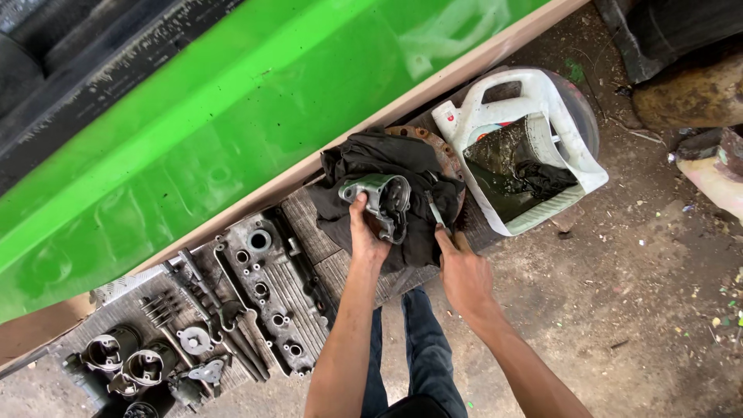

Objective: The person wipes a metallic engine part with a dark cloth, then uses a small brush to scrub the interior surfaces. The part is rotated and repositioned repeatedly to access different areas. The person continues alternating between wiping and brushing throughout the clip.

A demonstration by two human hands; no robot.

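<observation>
Left hand (365, 236) has its grip clasped on a grey metal housing (379, 200) resting on a black rag (371, 159); right hand (462, 271), at four o'clock of the housing, grips a thin tool (434, 210) aimed at it. Judged step: cleaning or prying the housing, which calls for a steady hold. At eight o'clock, a cylinder head (272, 290); at two o'clock, a cut-open white jug (534, 139); beyond, a green panel (232, 116).

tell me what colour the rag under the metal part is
Black, seen in the head view: the rag lies under the grey metal part held by the left hand.
</observation>
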